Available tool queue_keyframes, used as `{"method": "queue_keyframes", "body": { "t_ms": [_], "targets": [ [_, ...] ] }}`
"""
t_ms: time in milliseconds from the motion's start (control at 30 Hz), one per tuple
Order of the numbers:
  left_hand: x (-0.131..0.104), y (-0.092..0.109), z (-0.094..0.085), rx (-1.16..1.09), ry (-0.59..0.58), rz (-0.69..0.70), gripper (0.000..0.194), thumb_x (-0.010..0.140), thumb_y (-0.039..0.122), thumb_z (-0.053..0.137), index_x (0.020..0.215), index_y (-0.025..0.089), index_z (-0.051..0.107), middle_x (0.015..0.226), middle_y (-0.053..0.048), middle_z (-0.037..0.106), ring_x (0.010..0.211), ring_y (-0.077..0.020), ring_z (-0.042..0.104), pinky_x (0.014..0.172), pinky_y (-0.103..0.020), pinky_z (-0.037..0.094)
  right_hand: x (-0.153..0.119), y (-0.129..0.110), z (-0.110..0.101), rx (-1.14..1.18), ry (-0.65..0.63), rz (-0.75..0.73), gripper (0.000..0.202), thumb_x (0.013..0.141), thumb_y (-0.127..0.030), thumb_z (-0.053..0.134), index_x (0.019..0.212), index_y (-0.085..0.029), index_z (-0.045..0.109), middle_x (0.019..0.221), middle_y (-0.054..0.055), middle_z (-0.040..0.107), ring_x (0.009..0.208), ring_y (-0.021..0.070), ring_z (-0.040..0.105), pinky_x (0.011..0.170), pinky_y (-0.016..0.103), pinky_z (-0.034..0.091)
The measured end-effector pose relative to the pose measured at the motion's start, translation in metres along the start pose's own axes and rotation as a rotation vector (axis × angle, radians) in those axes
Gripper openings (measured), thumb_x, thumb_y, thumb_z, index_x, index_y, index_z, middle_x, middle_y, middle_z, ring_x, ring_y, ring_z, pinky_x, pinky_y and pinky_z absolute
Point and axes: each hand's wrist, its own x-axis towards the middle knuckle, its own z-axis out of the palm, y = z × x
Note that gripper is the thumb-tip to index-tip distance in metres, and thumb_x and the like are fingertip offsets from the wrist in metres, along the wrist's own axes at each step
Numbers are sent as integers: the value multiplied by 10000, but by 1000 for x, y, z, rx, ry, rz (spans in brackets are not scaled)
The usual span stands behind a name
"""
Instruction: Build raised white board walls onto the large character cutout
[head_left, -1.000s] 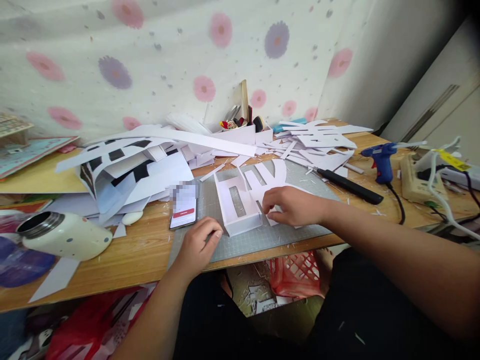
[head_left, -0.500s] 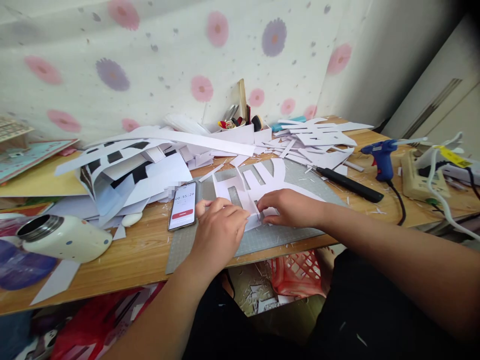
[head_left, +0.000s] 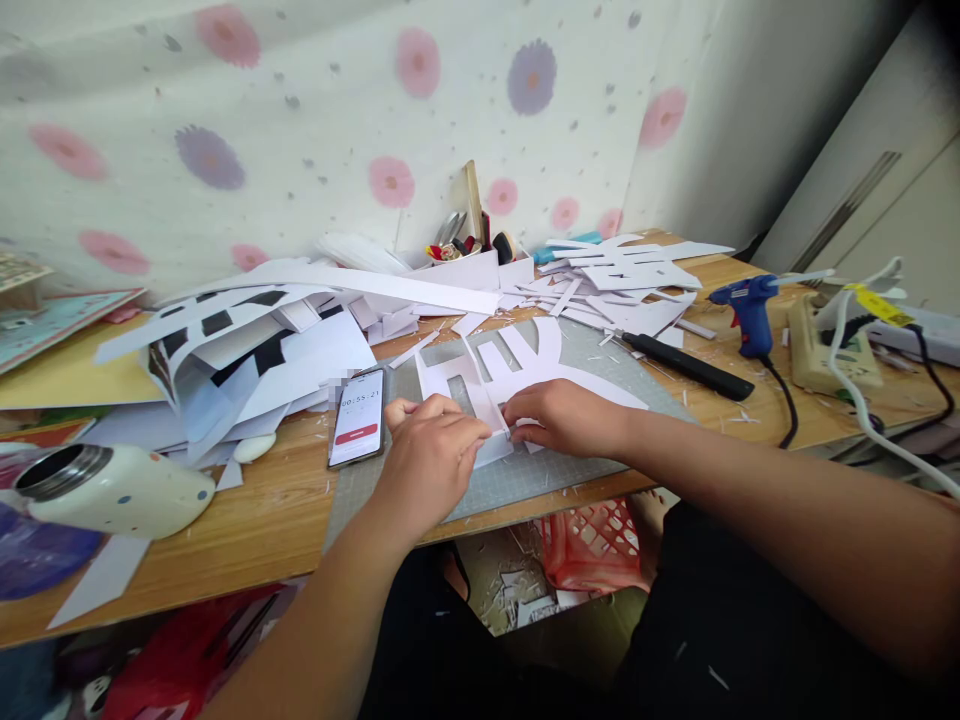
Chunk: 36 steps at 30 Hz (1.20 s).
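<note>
A white cut-out board piece (head_left: 517, 372) with slots and curved arms lies on a grey cutting mat (head_left: 600, 350), and thin upright strips stand along part of it. My left hand (head_left: 433, 455) is closed over its near left side, fingers curled at the edge. My right hand (head_left: 562, 415) pinches an upright strip at the near edge, close to the left fingertips. Some of the left fingers are hidden behind the hand. Beside my left hand lies a phone (head_left: 358, 418) with a running timer on its screen.
A black cutter (head_left: 686, 366) and a blue glue gun (head_left: 750, 312) lie right, near a power strip (head_left: 832, 350) with cables. White offcuts (head_left: 637, 272) pile up behind. At left are an open, tipped bottle (head_left: 127, 490) and stacked sheets (head_left: 300, 360). A red basket (head_left: 592, 545) stands below.
The view has shifted slightly, so the scene sits a little further left. My right fingers are slightly nearer the left ones. Both hands stay on the white piece.
</note>
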Motion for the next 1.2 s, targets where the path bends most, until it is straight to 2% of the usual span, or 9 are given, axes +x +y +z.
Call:
{"method": "queue_keyframes", "body": {
  "t_ms": [567, 667, 767, 833, 867, 900, 1000, 1100, 1200],
  "targets": [
    [2, 0, -2, -24, -61, -50, 184, 822, 135, 557, 817, 266, 686, 758, 22, 715, 874, -194, 582, 821, -424, 216, 1, -2, 0, -30, -11, 8, 132, 815, -167, 555, 886, -171, 666, 871, 58, 699, 797, 180, 627, 707, 246, 423],
    [-1, -3, -11, -27, -62, -4, 170, 838, 185, 576, 923, 293, 676, 914, 19, 720, 939, -208, 580, 842, -424, 250, 0, -2, -1, -9, -8, -7, 136, 825, -181, 554, 902, -173, 666, 890, 64, 695, 810, 185, 623, 725, 259, 430],
    [-12, -14, -24, -50, 93, 1, 190, 862, 218, 547, 1026, 256, 635, 1096, -31, 662, 1008, -212, 564, 860, -390, 333, -1, -3, -4, 16, -25, -49, 134, 831, -172, 554, 902, -164, 667, 912, 75, 686, 834, 188, 613, 753, 272, 436],
    [-24, -23, -26, -87, 273, -120, 136, 867, 203, 518, 958, 211, 618, 977, -36, 659, 927, -183, 581, 824, -332, 402, -1, -3, -7, 8, -50, -72, 129, 831, -155, 550, 880, -155, 669, 896, 79, 678, 832, 186, 607, 756, 274, 437],
    [-31, -27, -25, -107, 314, -195, 103, 866, 201, 509, 906, 200, 605, 892, -21, 651, 850, -165, 586, 779, -301, 424, -1, -4, -7, -1, -63, -79, 127, 829, -148, 549, 867, -153, 670, 886, 80, 674, 826, 186, 603, 754, 275, 438],
    [-38, -31, -22, -132, 297, -260, 86, 862, 204, 505, 867, 198, 590, 821, -4, 637, 774, -149, 583, 727, -276, 434, -1, -4, -8, -11, -74, -83, 124, 826, -145, 549, 856, -151, 670, 880, 80, 670, 821, 185, 600, 752, 276, 438],
    [-55, -36, -8, -208, 100, -357, 99, 857, 218, 487, 790, 196, 557, 708, 26, 595, 657, -130, 556, 630, -244, 427, -1, -6, -7, -40, -99, -91, 127, 805, -122, 544, 836, -151, 663, 875, 80, 661, 818, 187, 593, 750, 282, 437],
    [-62, -34, 5, -248, -23, -338, 131, 868, 214, 454, 770, 191, 537, 717, 14, 589, 680, -137, 558, 641, -247, 424, -1, -7, -6, -71, -100, -98, 153, 802, -103, 506, 821, -152, 650, 858, 75, 655, 809, 187, 588, 745, 283, 434],
    [-62, -30, 11, -261, -57, -282, 143, 881, 213, 433, 788, 191, 539, 759, -5, 598, 727, -150, 564, 669, -260, 424, -1, -8, -6, -83, -106, -101, 187, 828, -107, 459, 822, -155, 640, 861, 75, 655, 809, 186, 585, 749, 283, 430]
  ]
}}
